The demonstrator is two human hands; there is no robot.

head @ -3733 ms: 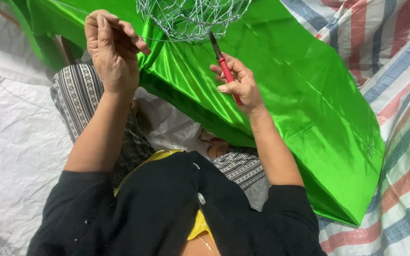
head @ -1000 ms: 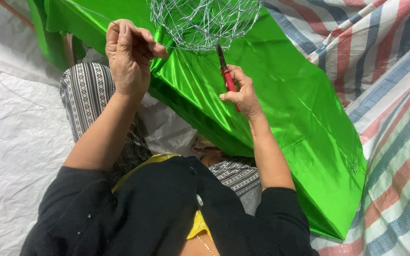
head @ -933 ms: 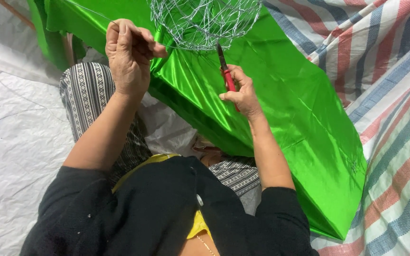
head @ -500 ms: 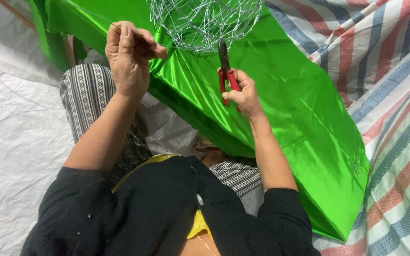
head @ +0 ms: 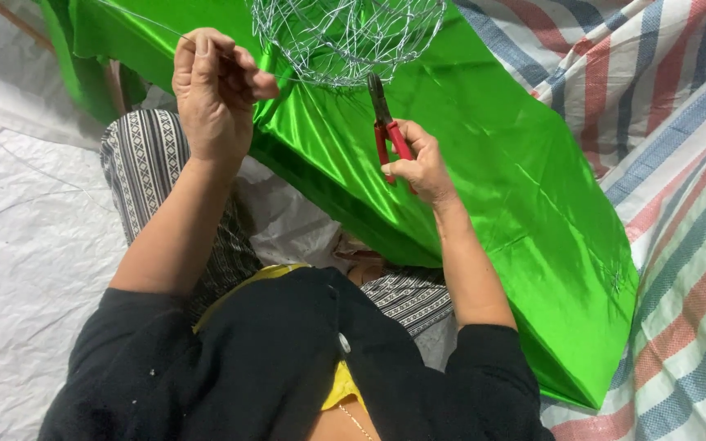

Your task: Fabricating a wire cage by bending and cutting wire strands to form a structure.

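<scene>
Shiny green fabric [head: 516,188], striped tarp [head: 680,163], white plastic sheet [head: 18,269]

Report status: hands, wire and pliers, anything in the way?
Left hand pinching thin wire taut. Right hand gripping red-handled pliers, tips at wire ball. Green satin cloth beneath; nothing blocking.

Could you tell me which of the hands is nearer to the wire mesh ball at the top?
Right. The right hand sits just below the wire mesh ball, its red-handled pliers reaching the ball's lower edge. The left hand is off to the ball's left, pinching a thin wire.
</scene>
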